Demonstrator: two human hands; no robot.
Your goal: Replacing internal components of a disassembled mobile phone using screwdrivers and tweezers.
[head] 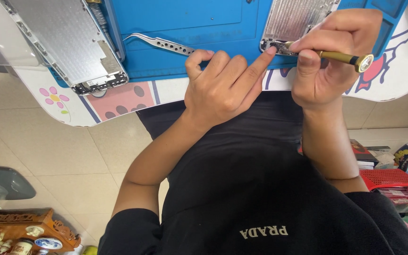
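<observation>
My right hand (331,52) grips a gold screwdriver (341,57) whose tip meets the lower corner of a silver phone back housing (291,19) lying on a blue work mat (190,28). My left hand (223,85) holds nothing. Its index finger stretches out and presses on that same corner of the housing, right beside the screwdriver tip, while the other fingers curl in. Metal tweezers (159,43) lie on the mat just left of my left hand.
A second, larger silver housing (67,42) rests at the mat's left end. The mat sits on a white table with cartoon prints (119,99). Below are a tiled floor, a red basket (388,179) at right and a carved wooden stand (24,226) at lower left.
</observation>
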